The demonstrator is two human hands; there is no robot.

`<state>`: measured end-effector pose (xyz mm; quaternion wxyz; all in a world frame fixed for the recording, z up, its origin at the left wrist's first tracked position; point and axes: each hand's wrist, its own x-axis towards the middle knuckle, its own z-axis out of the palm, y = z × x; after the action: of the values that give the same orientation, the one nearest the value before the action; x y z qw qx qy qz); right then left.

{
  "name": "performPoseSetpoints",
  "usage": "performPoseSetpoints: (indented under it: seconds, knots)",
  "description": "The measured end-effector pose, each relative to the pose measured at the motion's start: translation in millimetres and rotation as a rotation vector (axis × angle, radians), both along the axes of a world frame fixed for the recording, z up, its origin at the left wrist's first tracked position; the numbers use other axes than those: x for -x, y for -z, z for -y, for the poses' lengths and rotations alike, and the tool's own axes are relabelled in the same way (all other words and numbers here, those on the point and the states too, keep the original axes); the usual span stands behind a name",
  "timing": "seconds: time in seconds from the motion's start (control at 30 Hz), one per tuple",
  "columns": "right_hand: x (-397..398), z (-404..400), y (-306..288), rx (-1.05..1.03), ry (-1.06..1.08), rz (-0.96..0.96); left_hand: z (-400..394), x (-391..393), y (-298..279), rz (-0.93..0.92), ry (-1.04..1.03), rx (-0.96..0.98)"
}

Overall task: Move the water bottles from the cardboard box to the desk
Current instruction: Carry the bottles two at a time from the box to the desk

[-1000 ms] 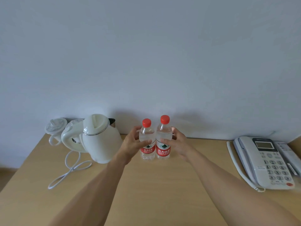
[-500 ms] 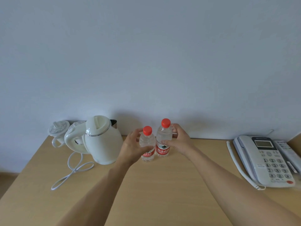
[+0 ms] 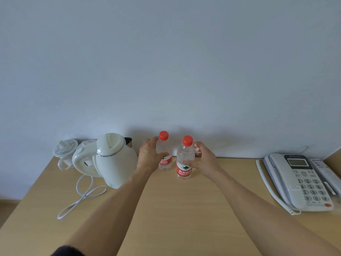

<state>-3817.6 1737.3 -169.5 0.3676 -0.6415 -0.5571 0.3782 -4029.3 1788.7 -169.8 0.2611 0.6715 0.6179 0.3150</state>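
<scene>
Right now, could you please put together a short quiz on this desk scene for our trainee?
1. True or false: both bottles stand upright on the desk.
2. Which thing lies at the desk's right end? A) kettle B) telephone C) cardboard box
3. Fill in: both bottle caps are ____.

Key:
1. True; the left bottle is in the left hand, the right bottle in the right hand.
2. B, the telephone; the kettle stands left.
3. Red.
</scene>
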Motion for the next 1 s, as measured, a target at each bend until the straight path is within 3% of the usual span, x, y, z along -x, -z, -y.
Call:
performPoseSetpoints:
  seconds: [0.7, 1.0]
  knots:
    - [4.9, -3.2, -3.0, 0.029, 0.055, 0.103, -10.5, 1.1, -13.6, -0.007, -0.072, 0.015]
    - [4.2, -20.5, 1.0, -0.004, 0.066, 0.079, -20.6, 2.5, -28.1, -0.099, -0.121, 0.029]
